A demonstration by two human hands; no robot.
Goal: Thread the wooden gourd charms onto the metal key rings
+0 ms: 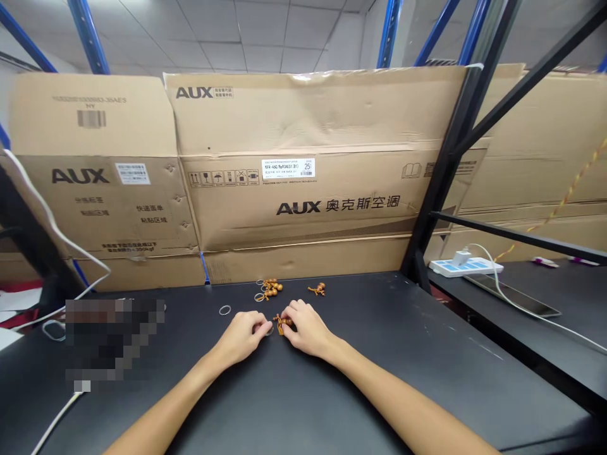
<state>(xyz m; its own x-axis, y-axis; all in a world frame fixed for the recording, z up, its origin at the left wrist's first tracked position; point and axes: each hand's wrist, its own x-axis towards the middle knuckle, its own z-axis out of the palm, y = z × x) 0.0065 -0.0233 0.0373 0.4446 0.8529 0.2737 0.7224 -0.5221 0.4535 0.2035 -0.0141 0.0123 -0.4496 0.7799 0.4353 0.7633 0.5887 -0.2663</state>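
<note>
My left hand [244,335] is closed, its thumb and fingertips pinching a metal key ring [270,331]. Just to its right, my right hand [306,327] grips a small brown gourd charm [286,321] with an orange cord, partly hidden by the fingers. The ring and the cord lie close together; whether they are joined I cannot tell. Beyond the hands sits a group of gourd charms [272,289] with rings on their cords. Another gourd charm [317,289] lies apart to the right. A loose key ring [224,310] rests left of my left hand.
Large cardboard boxes [303,126] stand along the back of the black table [265,404]. A pixelated patch [114,335] with a white cable covers the left side. At right, beyond a black metal post [439,170], are a power strip [462,265] and a dark flat device [515,297].
</note>
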